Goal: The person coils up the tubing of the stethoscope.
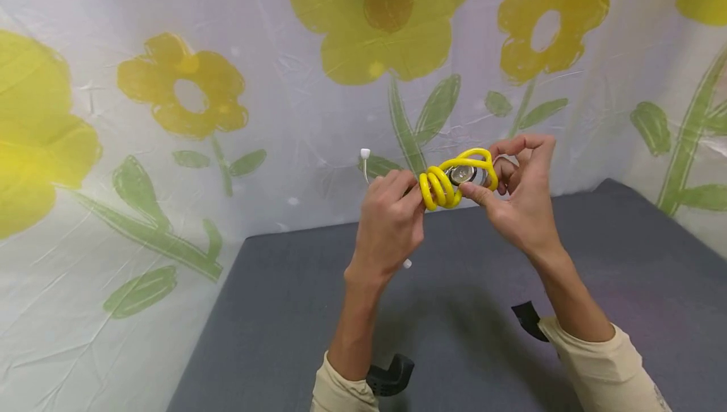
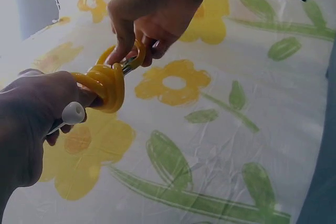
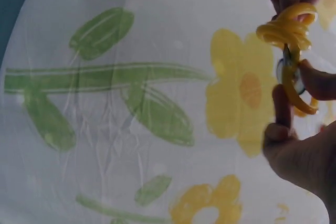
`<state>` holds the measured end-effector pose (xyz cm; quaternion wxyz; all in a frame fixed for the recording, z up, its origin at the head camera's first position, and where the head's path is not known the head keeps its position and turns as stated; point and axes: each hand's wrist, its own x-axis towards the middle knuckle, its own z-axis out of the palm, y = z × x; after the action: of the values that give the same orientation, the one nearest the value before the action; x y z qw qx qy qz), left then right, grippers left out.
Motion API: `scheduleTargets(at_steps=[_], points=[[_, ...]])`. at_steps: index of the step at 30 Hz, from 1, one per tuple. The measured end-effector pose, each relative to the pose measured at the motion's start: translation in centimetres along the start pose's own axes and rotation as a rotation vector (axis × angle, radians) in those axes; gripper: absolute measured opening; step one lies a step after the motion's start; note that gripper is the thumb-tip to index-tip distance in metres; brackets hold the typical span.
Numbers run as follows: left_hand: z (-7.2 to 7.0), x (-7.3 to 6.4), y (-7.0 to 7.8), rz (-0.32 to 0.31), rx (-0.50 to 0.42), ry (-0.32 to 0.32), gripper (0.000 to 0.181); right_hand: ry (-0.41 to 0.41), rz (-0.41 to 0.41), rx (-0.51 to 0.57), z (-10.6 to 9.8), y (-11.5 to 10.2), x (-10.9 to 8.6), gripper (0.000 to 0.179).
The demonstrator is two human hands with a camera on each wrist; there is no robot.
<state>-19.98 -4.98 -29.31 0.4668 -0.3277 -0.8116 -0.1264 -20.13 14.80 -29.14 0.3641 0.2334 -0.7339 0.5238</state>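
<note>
A stethoscope with yellow tubing is held up between both hands, its tube wound in several coils. My left hand grips the coiled bundle at its left end. A white eartip sticks up beyond that hand on a thin metal tube, and another white eartip shows below it. My right hand pinches the round metal chest piece and the yellow loop about it between thumb and fingers. In the left wrist view one eartip shows beside the left hand. Part of the metal tubes is hidden in the left palm.
Below the hands lies a dark grey padded surface. Behind it hangs a pale curtain with yellow flowers and green leaves. Black wrist straps show at both sleeves.
</note>
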Motion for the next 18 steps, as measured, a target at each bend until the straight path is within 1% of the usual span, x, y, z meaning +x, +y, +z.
scheduleTargets(at_steps=[2,3,5,7,9,11,13,16,18], points=[[0.0,-0.1,0.0,0.031,0.029,0.003,0.013,-0.012,0.097,0.02,-0.1,-0.2,0.0,0.064],[0.1,-0.1,0.0,0.045,0.043,0.006,0.013,-0.01,0.126,-0.003,-0.1,-0.2,0.0,0.062],[0.3,0.0,0.2,0.087,0.076,0.011,0.013,0.021,0.162,-0.065,-0.1,-0.2,0.0,0.058],[0.5,0.0,0.3,0.12,0.093,0.019,0.013,0.075,0.188,-0.093,-0.1,-0.2,-0.1,0.054],[0.5,0.0,0.4,0.145,0.109,0.021,0.011,0.123,0.198,-0.115,-0.1,-0.2,-0.1,0.05],[0.5,0.1,0.4,0.159,0.112,0.016,0.009,0.138,0.195,-0.121,-0.1,-0.2,-0.1,0.048],[0.4,0.0,0.3,0.157,0.099,0.006,0.008,0.115,0.175,-0.128,-0.3,-0.2,0.0,0.046],[0.3,0.0,0.1,0.139,0.058,-0.004,0.007,0.017,0.136,-0.151,-1.2,-0.2,0.1,0.045],[0.4,0.0,0.0,0.129,0.028,-0.008,0.007,-0.052,0.124,-0.161,-1.9,-0.3,0.2,0.045]])
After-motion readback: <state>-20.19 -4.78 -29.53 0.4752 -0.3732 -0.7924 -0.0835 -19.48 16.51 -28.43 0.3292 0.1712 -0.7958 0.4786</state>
